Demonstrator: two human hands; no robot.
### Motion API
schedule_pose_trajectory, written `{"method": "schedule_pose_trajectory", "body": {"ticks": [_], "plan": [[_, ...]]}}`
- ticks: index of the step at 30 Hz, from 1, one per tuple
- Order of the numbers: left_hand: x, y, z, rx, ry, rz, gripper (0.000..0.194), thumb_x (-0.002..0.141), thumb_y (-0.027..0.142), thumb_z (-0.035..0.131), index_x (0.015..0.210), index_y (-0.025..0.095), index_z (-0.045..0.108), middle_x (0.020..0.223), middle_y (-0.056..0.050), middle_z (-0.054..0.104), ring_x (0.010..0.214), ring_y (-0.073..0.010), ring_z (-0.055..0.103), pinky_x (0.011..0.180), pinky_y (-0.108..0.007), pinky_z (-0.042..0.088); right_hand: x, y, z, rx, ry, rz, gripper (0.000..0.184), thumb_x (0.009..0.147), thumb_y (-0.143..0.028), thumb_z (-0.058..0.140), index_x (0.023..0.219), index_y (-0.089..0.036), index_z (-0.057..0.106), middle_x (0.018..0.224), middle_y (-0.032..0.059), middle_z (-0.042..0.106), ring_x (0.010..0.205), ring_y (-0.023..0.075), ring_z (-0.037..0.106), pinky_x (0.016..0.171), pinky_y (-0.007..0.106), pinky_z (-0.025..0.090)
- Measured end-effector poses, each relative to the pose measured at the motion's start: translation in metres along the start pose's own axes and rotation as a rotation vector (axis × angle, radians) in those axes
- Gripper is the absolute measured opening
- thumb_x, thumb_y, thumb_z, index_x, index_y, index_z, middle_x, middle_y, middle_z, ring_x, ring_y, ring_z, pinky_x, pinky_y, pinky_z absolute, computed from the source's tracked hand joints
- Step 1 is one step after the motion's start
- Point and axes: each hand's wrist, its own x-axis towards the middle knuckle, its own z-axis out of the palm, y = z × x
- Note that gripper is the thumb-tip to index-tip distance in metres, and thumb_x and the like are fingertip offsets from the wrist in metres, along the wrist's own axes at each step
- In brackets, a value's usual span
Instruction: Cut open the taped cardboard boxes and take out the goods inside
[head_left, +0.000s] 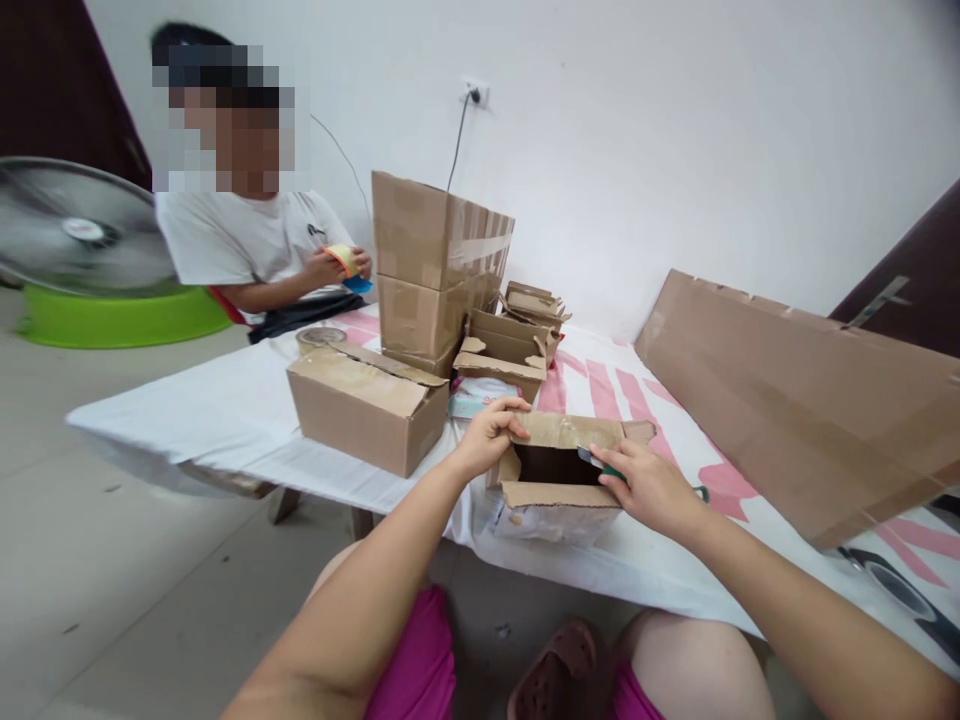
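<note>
A small open cardboard box stands at the table's near edge, its inside dark. Its far flap is raised. My left hand has its fingers curled around the left end of that flap. In my right hand is a green utility knife, mostly covered by the fingers. Its grey blade end points left over the opening, close to the far flap; whether it touches the cardboard I cannot tell. Just beyond my left hand lies a light blue and white packet.
A taped cardboard box sits to the left, with a tape roll behind it. Beyond are stacked boxes and an open box. A large cardboard sheet leans at right. Across the table, a person holds something orange and blue.
</note>
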Motion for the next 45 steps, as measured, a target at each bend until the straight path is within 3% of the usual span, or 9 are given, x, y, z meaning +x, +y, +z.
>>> {"method": "schedule_pose_trajectory", "body": {"ticks": [24, 33, 45], "plan": [[0.001, -0.001, -0.001, 0.013, -0.02, 0.018, 0.024, 0.068, 0.0, 0.051, 0.065, 0.017, 0.067, 0.108, -0.007, 0.067, 0.103, -0.0202, 0.062, 0.094, -0.04, 0.047, -0.003, -0.014, 0.002, 0.058, -0.011, 0.081, 0.041, 0.092, -0.03, 0.046, 0.131, -0.023, 0.056, 0.103, 0.0077, 0.063, 0.092, 0.0205, 0.062, 0.078, 0.03, 0.048], [0.003, -0.005, -0.001, 0.014, -0.021, 0.019, 0.023, 0.068, 0.0, 0.052, 0.064, 0.018, 0.068, 0.108, -0.007, 0.068, 0.101, -0.02, 0.063, 0.094, -0.041, 0.048, -0.003, -0.016, 0.02, 0.021, 0.104, 0.079, 0.04, 0.093, -0.028, 0.045, 0.132, -0.021, 0.055, 0.1, 0.0083, 0.063, 0.093, 0.021, 0.061, 0.084, 0.032, 0.047], [0.005, -0.012, 0.0, -0.002, -0.018, 0.006, 0.02, 0.07, 0.004, 0.054, 0.062, 0.017, 0.067, 0.106, -0.007, 0.068, 0.099, -0.0196, 0.063, 0.093, -0.04, 0.048, 0.005, -0.019, 0.025, 0.218, 0.124, 0.156, 0.042, 0.093, -0.027, 0.045, 0.133, -0.019, 0.054, 0.102, 0.0093, 0.064, 0.096, 0.0214, 0.062, 0.086, 0.034, 0.049]]}}
